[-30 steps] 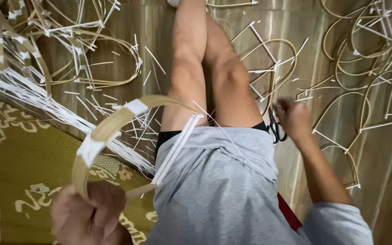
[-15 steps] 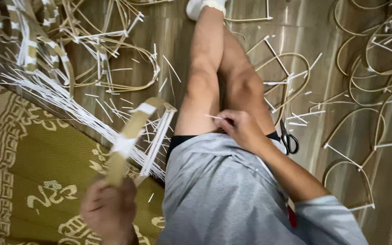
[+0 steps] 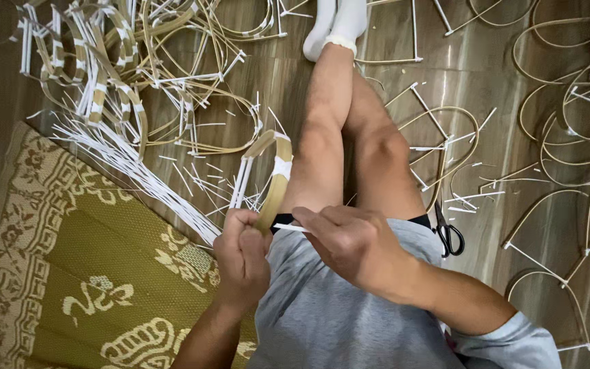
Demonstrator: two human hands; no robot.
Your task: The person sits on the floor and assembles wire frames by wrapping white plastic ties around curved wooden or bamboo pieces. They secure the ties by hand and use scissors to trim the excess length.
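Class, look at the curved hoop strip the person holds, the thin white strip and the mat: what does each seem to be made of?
Curved hoop strip: probably split bamboo or rattan; tan, matte, bent smoothly.
Thin white strip, pinched by the right hand: likely plastic; flat, uniformly white.
Mat: seemingly woven plastic or straw; fine ribbed weave, green with a cream pattern.
The left hand grips the hoop.

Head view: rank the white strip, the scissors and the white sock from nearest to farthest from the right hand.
1. White strip: pinched at the fingers of the right hand, toward the left hand.
2. Scissors: on the floor just right of the thigh.
3. White sock: top edge, far end of the leg.
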